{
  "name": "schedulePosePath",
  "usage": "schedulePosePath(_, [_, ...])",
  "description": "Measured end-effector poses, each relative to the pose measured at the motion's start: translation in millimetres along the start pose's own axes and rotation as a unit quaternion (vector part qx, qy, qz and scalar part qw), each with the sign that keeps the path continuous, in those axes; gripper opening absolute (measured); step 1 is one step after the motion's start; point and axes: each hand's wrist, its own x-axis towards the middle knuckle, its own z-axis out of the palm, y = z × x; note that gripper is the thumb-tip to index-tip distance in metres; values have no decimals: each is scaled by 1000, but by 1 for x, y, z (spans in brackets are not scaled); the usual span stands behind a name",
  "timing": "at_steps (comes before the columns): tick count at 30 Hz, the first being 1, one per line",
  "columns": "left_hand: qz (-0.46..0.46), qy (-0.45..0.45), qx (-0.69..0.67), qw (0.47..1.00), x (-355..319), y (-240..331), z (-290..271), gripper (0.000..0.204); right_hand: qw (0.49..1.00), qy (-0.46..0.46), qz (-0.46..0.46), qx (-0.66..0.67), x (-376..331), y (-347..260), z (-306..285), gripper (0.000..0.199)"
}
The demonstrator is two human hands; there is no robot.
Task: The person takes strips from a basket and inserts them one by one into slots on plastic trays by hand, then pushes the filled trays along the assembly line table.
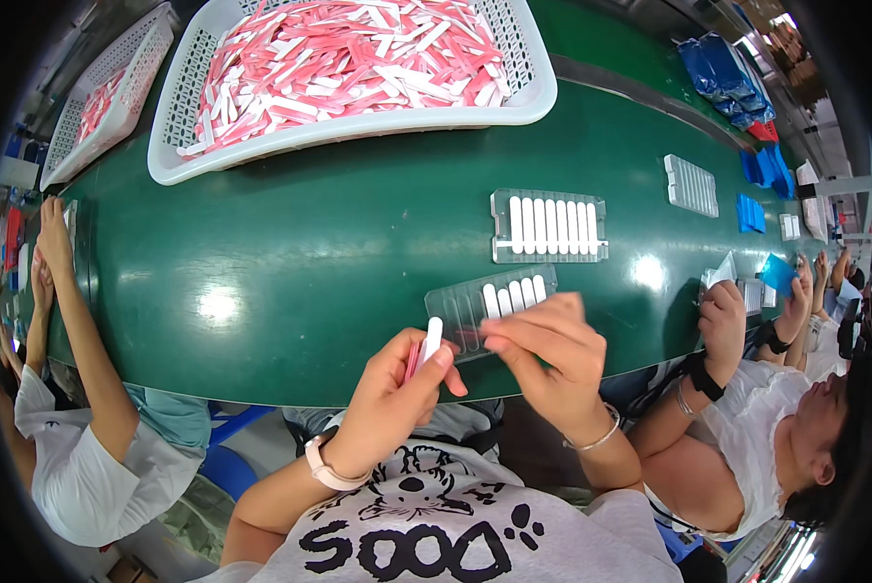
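Note:
My left hand is closed round a few flat, round-ended sticks, a white one upright at the thumb and pink ones beside it. My right hand is pinched over a clear plastic tray; motion blur hides what its fingertips hold, if anything. Several white sticks lie side by side in the right part of that tray, while its left slots show bare plastic. Just beyond it, a second clear tray carries a full row of white sticks.
A large white basket heaped with pink and white sticks stands at the back of the green table. Another basket is at far left. Co-workers sit on both sides. A third tray and blue packs lie to the right.

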Motion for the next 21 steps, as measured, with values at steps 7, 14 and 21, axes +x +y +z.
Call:
schedulePosePath(7, [-54, -14, -114, 992, 0, 0, -11, 44, 970, -59, -85, -221, -13, 4, -1, 27])
schedulePosePath(14, [10, 6, -33, 999, -3, -5, -6, 30, 969, -72, -37, -232, -14, 6, 4, 28])
schedulePosePath(21, [63, 4, 60, 996, -7, -12, -10, 10, 974, -85, -26, -209, -17, 8, -1, 25])
